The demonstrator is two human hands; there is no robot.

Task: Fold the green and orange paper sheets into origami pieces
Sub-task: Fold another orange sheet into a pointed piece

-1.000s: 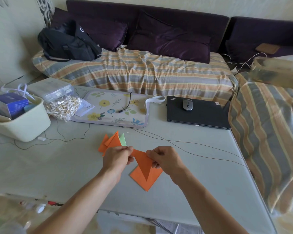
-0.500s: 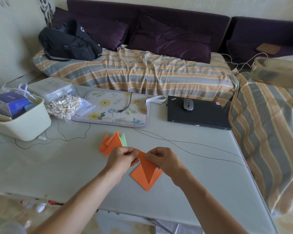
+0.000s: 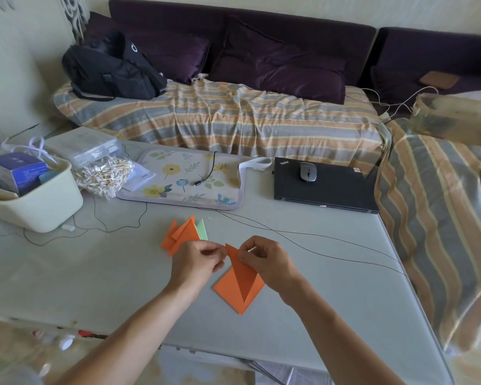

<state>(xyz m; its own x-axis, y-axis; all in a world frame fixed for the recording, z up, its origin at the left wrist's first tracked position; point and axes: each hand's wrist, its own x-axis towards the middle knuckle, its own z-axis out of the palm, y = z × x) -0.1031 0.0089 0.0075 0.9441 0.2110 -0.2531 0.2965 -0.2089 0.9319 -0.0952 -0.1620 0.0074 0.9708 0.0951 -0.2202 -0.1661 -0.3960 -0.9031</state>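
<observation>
My left hand [image 3: 196,259] and right hand [image 3: 264,259] meet over the near middle of the table [image 3: 95,279], both working one orange sheet [image 3: 238,290]. The left grip is closed in a pinch, thumb against curled fingers, at the sheet's upper edge; the right grip likewise pinches the raised triangular flap at its 12 o'clock tip. The rest of the sheet lies flat on the table, its lower point directed toward 6 o'clock. At 10 o'clock from the hands rest the folded orange pieces [image 3: 179,236], with a green piece [image 3: 202,232] just beside them, partly hidden behind my left hand. Farther toward 12 o'clock lies a floral mat [image 3: 178,180] carrying a black cable end [image 3: 206,173]. At 2 o'clock, a closed black laptop [image 3: 325,190] bears a grey mouse [image 3: 308,172]. At 9 o'clock stands a cream bin [image 3: 36,207] holding a blue box [image 3: 18,170], with a bag of cotton swabs [image 3: 104,175] beside it. Thin dark wires [image 3: 317,245] cross the table behind the hands.
</observation>
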